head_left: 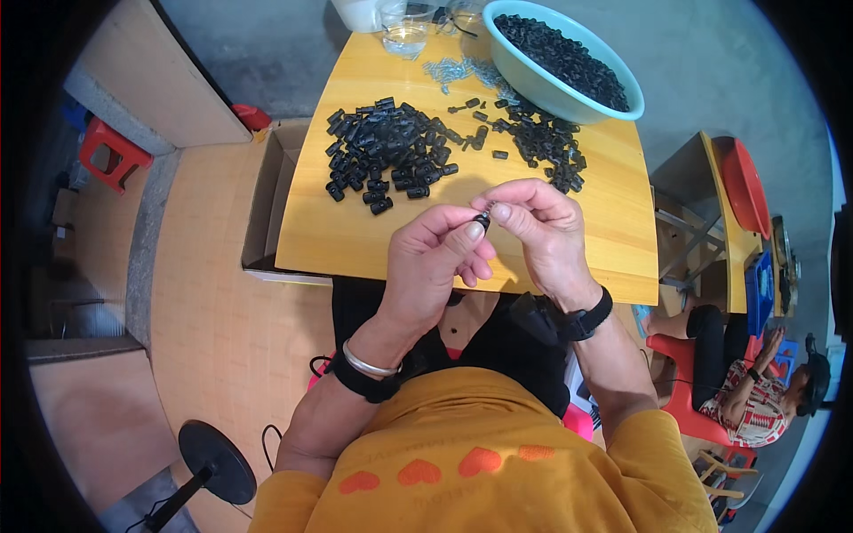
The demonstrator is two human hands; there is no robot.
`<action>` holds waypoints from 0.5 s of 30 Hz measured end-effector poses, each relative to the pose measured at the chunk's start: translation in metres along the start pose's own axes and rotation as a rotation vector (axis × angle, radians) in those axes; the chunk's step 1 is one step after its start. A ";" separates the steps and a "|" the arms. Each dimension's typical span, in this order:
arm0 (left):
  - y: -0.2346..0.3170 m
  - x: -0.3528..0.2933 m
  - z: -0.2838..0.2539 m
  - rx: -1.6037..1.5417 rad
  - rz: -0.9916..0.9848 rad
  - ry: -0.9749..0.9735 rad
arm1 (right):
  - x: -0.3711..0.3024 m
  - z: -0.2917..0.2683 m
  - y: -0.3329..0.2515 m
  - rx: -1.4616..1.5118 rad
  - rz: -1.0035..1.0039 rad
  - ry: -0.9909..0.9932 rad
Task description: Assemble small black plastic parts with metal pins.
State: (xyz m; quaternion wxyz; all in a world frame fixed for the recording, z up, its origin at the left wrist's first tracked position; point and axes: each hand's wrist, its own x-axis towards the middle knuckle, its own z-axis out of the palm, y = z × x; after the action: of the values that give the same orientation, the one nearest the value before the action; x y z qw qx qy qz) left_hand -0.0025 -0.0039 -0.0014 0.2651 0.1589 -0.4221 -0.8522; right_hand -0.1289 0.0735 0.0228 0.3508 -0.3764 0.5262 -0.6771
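Observation:
My left hand pinches a small black plastic cord-lock piece above the near part of the table. Against its top, my right hand is closed on what looks like a small metal spring, partly hidden by the fingertips. Just beyond my hands lies a heap of black cord locks, to the left. Smaller black plastic pieces are scattered on the right. Farther back, a loose pile of silvery springs spreads beside the basin.
A light blue basin full of black pieces stands at the table's far right. Clear cups, one a plastic cup, are at the back. A cardboard box adjoins the table's left edge. Another person sits at right near a second table.

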 end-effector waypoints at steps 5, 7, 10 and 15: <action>0.000 0.001 -0.001 -0.005 0.001 -0.012 | -0.002 0.000 0.001 -0.133 -0.049 -0.010; 0.001 0.000 -0.001 -0.007 -0.012 -0.009 | -0.001 -0.003 0.005 -0.238 -0.153 -0.056; 0.002 -0.001 -0.001 0.007 -0.035 -0.021 | -0.005 -0.003 0.007 -0.293 -0.178 -0.052; 0.003 0.002 0.001 -0.004 -0.064 -0.014 | -0.012 -0.003 0.011 -0.466 -0.330 -0.040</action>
State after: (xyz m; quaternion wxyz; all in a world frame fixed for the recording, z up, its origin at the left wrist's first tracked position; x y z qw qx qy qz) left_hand -0.0034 -0.0063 0.0016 0.2349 0.1658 -0.4171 -0.8622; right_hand -0.1254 0.0833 0.0100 0.1502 -0.5405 0.5923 -0.5783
